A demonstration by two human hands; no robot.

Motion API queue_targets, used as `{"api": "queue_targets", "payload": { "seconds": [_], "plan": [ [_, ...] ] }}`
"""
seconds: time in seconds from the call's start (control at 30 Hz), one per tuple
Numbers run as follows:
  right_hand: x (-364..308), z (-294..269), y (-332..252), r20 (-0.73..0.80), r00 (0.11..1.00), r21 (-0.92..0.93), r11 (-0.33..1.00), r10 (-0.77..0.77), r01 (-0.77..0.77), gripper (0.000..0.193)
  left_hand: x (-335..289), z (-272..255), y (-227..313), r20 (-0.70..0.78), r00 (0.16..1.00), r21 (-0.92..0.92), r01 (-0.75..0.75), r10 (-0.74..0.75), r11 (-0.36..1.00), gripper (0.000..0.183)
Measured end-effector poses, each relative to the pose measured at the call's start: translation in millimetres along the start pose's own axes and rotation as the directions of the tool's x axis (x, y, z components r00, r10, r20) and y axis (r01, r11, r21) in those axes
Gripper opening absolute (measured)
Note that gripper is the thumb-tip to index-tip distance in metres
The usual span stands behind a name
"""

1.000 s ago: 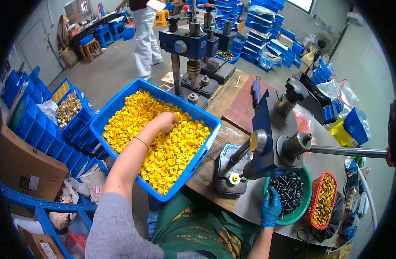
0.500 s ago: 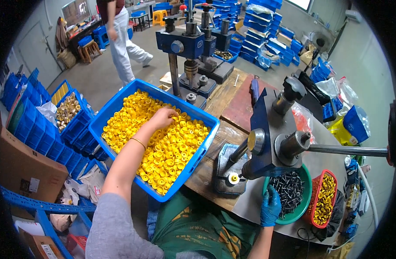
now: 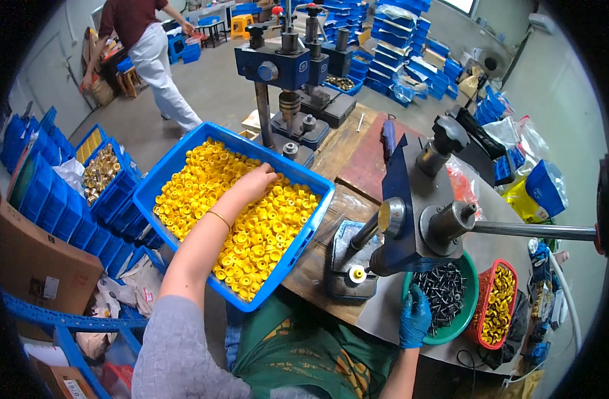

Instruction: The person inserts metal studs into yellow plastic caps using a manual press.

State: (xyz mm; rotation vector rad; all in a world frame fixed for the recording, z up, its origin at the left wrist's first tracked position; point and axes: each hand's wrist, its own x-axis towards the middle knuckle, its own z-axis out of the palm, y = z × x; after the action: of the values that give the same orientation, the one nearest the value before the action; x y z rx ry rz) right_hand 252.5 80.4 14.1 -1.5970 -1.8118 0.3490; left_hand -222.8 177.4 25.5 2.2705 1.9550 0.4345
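Walking person (image 3: 151, 56) now shows farther round toward 10 o'clock, was near 11 a second ago; both worker's hands keep to about the same spots. Left hand (image 3: 256, 185), bare, gold bangle (image 3: 220, 218) at wrist, is down in the blue tray (image 3: 299, 169) at 9 o'clock, touching the heap of yellow caps (image 3: 268, 233); fingers bent, tips partly hidden, can't tell if pinching a cap. Right hand (image 3: 415, 318), blue glove, is at 5 o'clock, at the near left edge of the green bowl (image 3: 472, 292) of dark screw-like pieces (image 3: 444, 292); fingers slightly curled and close together, can't tell if anything is between them. Red basket (image 3: 476, 326) with more yellow pieces (image 3: 499, 299) sits just beside the bowl, at 4. Hand press (image 3: 410, 229) stands at 3 o'clock on the counter (image 3: 317, 266), a yellow-and-white piece (image 3: 357, 273) on its base at 5.
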Motion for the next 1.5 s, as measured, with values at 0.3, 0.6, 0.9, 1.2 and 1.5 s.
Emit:
{"api": "queue_targets", "payload": {
  "seconds": [0.3,0.6,0.9,1.2,1.5],
  "plan": [
    [0,-1,-3,-0.001,1.000,0.010,1.000,-0.001,0.001,0.025,-5,15,-12,-0.151,0.981,-0.271,0.076,-0.121,0.960,0.032],
    [-1,2,3,-0.013,0.999,-0.011,0.999,-0.037,0.037,0.025,-32,-1,14,0.282,0.895,-0.867,0.084,-0.346,-0.491,0.020],
    [-1,0,-1,-0.018,0.999,0.012,0.999,-0.029,0.030,0.024,-55,-36,74,0.166,0.972,-0.679,-0.007,-0.163,-0.734,0.034],
    [-1,-4,-7,0.011,1.000,0.017,1.000,-0.002,0.002,0.025,-66,-43,96,0.177,0.954,-0.664,-0.064,-0.240,-0.745,0.035],
    [-1,-2,-3,0.008,1.000,0.003,1.000,-0.018,0.018,0.024,-67,-37,102,0.212,0.949,-0.616,-0.055,-0.233,-0.786,0.032]
  ]
}}
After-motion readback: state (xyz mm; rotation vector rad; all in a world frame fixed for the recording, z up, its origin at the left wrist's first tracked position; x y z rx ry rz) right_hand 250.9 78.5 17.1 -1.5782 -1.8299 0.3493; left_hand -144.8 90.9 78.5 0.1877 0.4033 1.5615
